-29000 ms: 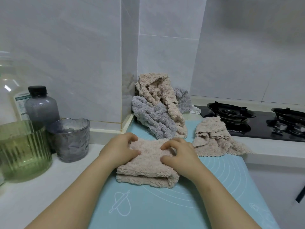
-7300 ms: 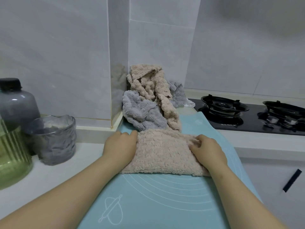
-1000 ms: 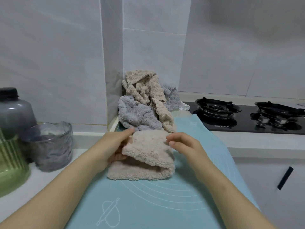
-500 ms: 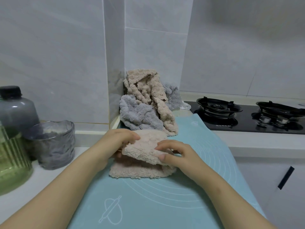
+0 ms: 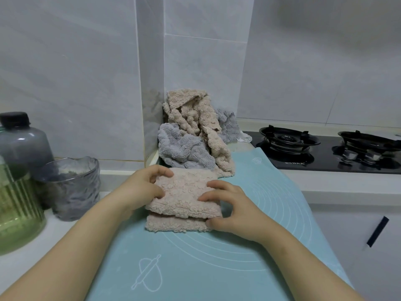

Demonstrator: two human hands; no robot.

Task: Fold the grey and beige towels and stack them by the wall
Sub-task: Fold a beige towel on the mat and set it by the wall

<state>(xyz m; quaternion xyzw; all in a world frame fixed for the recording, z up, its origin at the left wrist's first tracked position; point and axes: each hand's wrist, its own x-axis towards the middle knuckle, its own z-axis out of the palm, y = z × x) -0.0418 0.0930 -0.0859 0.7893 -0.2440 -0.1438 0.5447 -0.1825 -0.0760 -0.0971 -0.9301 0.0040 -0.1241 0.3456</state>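
left hand [image 5: 141, 190] bare | right hand [image 5: 235, 211] bare | forearms [image 5: 86, 237] unsleeved

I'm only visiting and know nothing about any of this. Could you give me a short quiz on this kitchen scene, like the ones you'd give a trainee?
1. True or false: the folded beige towel lies on the blue mat.
2. What sits in the corner by the wall?
A) a loose heap of grey and beige towels
B) a neat folded stack
C) a frying pan
3. Which of the person's hands touch the folded beige towel?

Key:
1. True.
2. A.
3. Both: the left hand at its left edge and the right hand at its right edge.
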